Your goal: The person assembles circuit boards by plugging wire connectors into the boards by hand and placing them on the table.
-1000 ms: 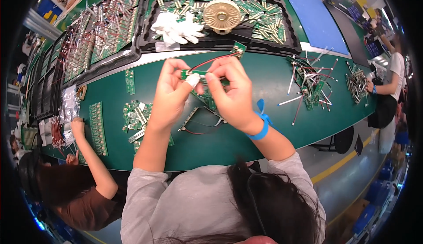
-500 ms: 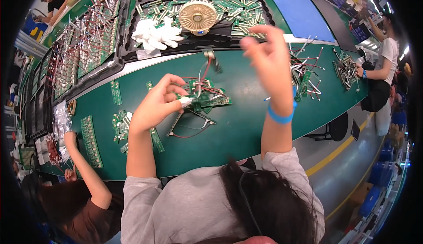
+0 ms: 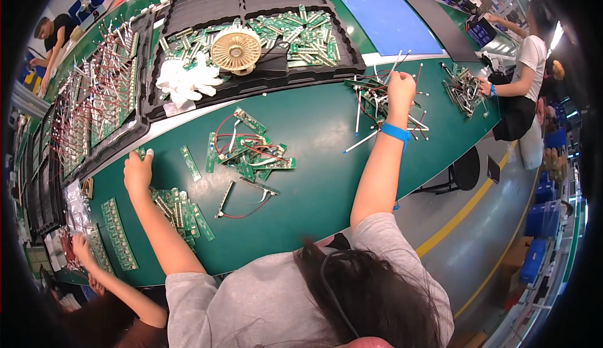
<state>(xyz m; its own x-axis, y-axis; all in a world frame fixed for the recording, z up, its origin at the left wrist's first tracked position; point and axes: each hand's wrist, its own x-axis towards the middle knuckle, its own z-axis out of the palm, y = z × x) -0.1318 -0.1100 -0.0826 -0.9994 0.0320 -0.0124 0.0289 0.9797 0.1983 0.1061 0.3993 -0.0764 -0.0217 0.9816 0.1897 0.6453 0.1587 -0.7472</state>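
My left hand (image 3: 138, 173) is at the left of the green table, its fingers closed round a small circuit board (image 3: 141, 152) that is mostly hidden. Out to the right, my right hand (image 3: 401, 88) is closed in a pinch at a heap of wired circuit boards (image 3: 377, 98); what lies between its fingertips is too small to make out. Between my hands is another cluster of green boards with red and white wires (image 3: 254, 153). Just in front of it lies a wired pair of narrow strips (image 3: 225, 198). Bare boards (image 3: 182, 213) are stacked beside my left forearm.
A black tray (image 3: 264, 75) of loose boards stands at the back, with a small fan (image 3: 236, 51) and white gloves (image 3: 187, 79) on it. More trays of wired boards (image 3: 100, 90) line the left. Co-workers sit at both sides; a second wired heap (image 3: 463, 90) is far right.
My left hand has left the middle cluster and moved left to a single board. My right hand has come down from the air onto the wired heap. The view has shifted.
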